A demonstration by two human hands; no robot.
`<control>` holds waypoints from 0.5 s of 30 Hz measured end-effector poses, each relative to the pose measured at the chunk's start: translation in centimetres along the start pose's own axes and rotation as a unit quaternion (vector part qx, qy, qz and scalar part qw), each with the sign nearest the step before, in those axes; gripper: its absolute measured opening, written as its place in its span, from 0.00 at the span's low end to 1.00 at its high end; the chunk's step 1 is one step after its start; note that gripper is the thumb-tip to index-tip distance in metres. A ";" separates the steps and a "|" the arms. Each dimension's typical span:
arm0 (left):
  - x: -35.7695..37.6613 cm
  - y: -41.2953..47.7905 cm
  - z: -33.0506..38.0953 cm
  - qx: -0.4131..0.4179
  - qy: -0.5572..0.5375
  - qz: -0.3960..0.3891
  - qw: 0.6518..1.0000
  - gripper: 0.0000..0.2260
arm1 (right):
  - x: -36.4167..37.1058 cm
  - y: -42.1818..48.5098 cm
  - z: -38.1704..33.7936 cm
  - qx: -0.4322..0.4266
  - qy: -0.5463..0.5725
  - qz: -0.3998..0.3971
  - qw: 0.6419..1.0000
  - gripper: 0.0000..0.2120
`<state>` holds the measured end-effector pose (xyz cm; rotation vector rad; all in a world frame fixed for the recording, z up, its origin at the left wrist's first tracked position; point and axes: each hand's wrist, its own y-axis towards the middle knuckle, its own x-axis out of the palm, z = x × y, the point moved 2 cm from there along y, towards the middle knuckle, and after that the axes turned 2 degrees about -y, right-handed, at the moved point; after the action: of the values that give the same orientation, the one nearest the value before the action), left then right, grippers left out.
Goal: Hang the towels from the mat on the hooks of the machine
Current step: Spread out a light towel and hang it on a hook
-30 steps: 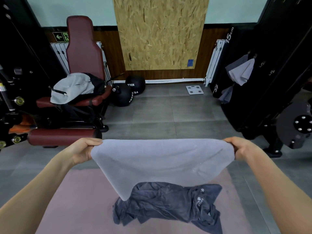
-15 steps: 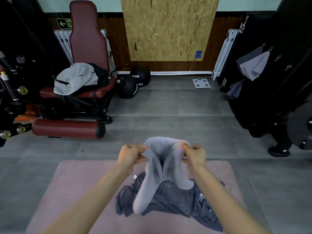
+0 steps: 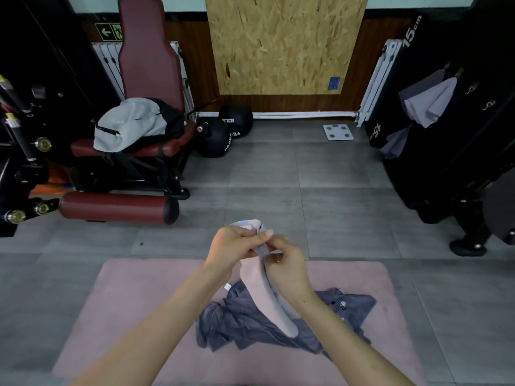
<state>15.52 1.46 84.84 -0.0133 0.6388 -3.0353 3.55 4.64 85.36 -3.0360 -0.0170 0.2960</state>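
Here, the left hand (image 3: 237,243) and right hand (image 3: 288,264) meet, both pinching the top of a folded light grey towel (image 3: 274,302) that dangles over a crumpled dark grey towel (image 3: 245,321) lying on the pink mat (image 3: 133,302). Other grey towels (image 3: 430,103) hang on the black machine (image 3: 473,129) at right.

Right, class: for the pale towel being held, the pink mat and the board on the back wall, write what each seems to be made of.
The pale towel looks like soft cloth, perhaps terry or microfibre: matt, hanging limp in folds. The pink mat seems short-pile fabric or foam, matt and mottled; which is unclear. The board is raw strand board: pressed wood flakes show.
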 end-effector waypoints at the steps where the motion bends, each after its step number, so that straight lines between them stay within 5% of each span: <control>1: -0.2 0.0 0.2 0.010 0.037 0.001 0.999 0.29 | 0.1 -0.3 0.0 -0.017 -0.016 -0.027 0.999 0.14; 4: -1.4 0.7 0.1 0.012 0.101 0.005 0.995 0.33 | -0.2 -0.9 0.2 -0.012 0.009 -0.127 0.992 0.18; 7: -2.0 0.4 0.5 0.012 0.130 -0.007 0.991 0.13 | -0.8 -1.6 0.7 0.026 0.127 -0.209 0.969 0.25; 10: -2.6 -0.3 1.0 0.030 0.182 -0.041 0.982 0.02 | -1.8 -1.5 1.6 0.054 0.150 -0.187 0.969 0.22; 13: -3.3 -1.3 2.4 0.093 0.301 -0.104 0.944 0.02 | -4.6 0.5 2.8 -0.031 -0.074 -0.041 0.996 0.20; 15: -3.8 -2.2 3.8 0.137 0.345 -0.124 0.920 0.02 | -6.1 2.4 3.2 -0.123 -0.289 -0.004 0.950 0.26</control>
<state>19.28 2.10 89.19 1.1018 0.2192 -3.3051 -3.02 2.42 83.17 -3.0523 -0.1147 1.2526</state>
